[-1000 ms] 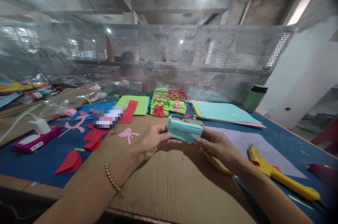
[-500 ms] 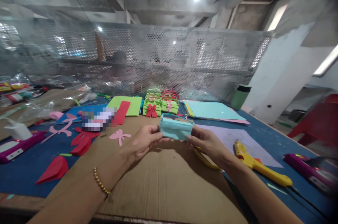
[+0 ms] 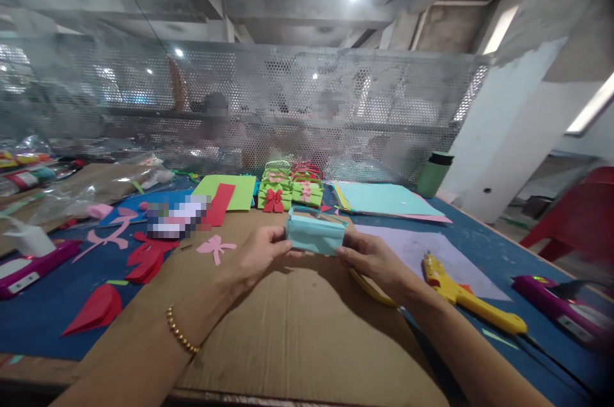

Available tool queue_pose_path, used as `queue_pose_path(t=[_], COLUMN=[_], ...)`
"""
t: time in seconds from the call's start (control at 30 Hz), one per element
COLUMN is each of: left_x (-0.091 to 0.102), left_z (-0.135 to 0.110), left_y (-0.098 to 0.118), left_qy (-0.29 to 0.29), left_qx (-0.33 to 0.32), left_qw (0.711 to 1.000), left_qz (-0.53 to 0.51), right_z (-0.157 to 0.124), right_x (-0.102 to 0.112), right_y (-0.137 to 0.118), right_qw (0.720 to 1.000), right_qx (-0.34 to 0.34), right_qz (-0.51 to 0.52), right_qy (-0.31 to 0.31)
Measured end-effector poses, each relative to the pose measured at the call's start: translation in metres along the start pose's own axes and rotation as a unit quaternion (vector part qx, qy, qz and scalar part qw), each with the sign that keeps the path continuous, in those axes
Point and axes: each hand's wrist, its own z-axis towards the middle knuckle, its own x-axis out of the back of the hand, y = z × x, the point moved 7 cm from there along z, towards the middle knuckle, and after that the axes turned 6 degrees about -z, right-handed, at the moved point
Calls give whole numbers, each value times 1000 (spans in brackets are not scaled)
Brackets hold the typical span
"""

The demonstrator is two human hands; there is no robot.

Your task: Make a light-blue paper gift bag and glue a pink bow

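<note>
A small light-blue paper handbag [image 3: 315, 234] is held up over the brown cardboard [image 3: 288, 336], with its thin handle arching at the top. My left hand [image 3: 261, 253] pinches its left lower corner between thumb and fingers. On the other side, my right hand [image 3: 371, 256] grips the right lower corner the same way. Part of a yellow curved thing [image 3: 374, 288] lies beneath my right hand; the rest of it is hidden. To the left of my left hand, a pink paper bow cutout [image 3: 216, 247] rests on the cardboard.
Finished-looking green bags with bows [image 3: 275, 192] stand at the back. A yellow glue gun [image 3: 472, 301] lies on lilac paper at right, its cord trailing. Light-blue sheets [image 3: 393, 200] and a green bottle [image 3: 434, 175] sit behind. Red cutouts [image 3: 98, 308] and a purple power strip [image 3: 38, 269] lie left.
Both hands keep hold of the light-blue paper handbag. The whole view has shifted slightly; the bag looks turned a little, and otherwise little differs.
</note>
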Motion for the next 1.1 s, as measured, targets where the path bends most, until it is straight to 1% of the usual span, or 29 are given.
queue_pose_path(t=[0.17,0.23,0.33,0.4,0.5,0.6,0.73,0.93,1.1], left_x=[-4,-5,-4,-3,-3,-1,1,1,2], left_z=[-1,-1,-1,-1,-2,-3,-7,-10,-11], left_y=[4,7,9,10,10,12,13,13,9], left_qy=[4,6,10,10,17,51,98,117,129], left_qx=[6,4,6,11,22,23,28,41,60], left_qw=[999,998,996,995,992,989,985,985,986], left_qz=[-36,-57,-85,-101,-124,-139,-136,-117,-83], right_z=[-4,-5,-8,-9,-11,-13,-16,-16,-16], right_x=[0,4,11,15,16,15,12,13,12], right_y=[-10,-13,-14,-14,-17,-24,-32,-35,-38], right_qw=[1000,999,993,986,976,966,959,949,943], right_qx=[2,3,9,25,60,88,109,121,125], right_qz=[-19,-34,-70,-101,-144,-179,-203,-227,-245], right_qy=[15,41,97,127,151,164,167,185,185])
